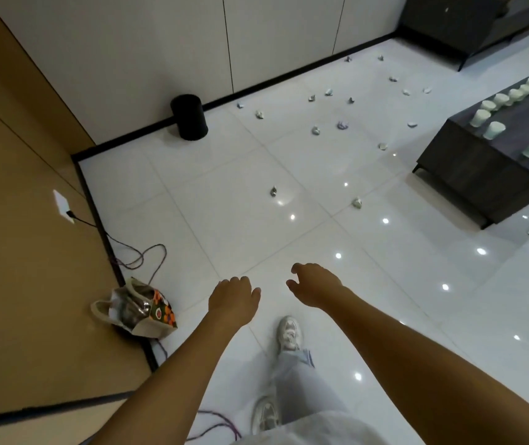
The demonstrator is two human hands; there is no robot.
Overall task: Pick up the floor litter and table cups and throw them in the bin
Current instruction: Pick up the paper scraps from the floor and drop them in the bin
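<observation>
— What are our hands doing?

— Both reach out low in the frame, over the white tiled floor [256,187]. Our left hand [233,299] hangs palm down, fingers loosely bent, holding nothing. Our right hand [314,285] is just beside it, fingers and thumb relaxed and a little apart, also holding nothing and touching nothing.

— And where is the litter?

— We see crumpled paper bits scattered over the floor in the upper right. The nearest two lie at mid-frame: one crumpled piece [273,191] and another piece [357,203] to its right. A looser cluster [327,101] lies further up, near the wall.

— The cups?

— We see pale cups [500,100] standing in a row along the dark low table [481,181] at the right edge, with a few more near its front edge.

— The bin?

— The black round bin [189,117] stands against the wall, upper centre-left, well apart from our hands.

— Anything else around?

— A patterned bag [137,308] sits at lower left by the brown wall, with a purple cable [147,256] looping past it from a wall socket [63,205]. Our white shoe [288,332] shows below the hands.
</observation>
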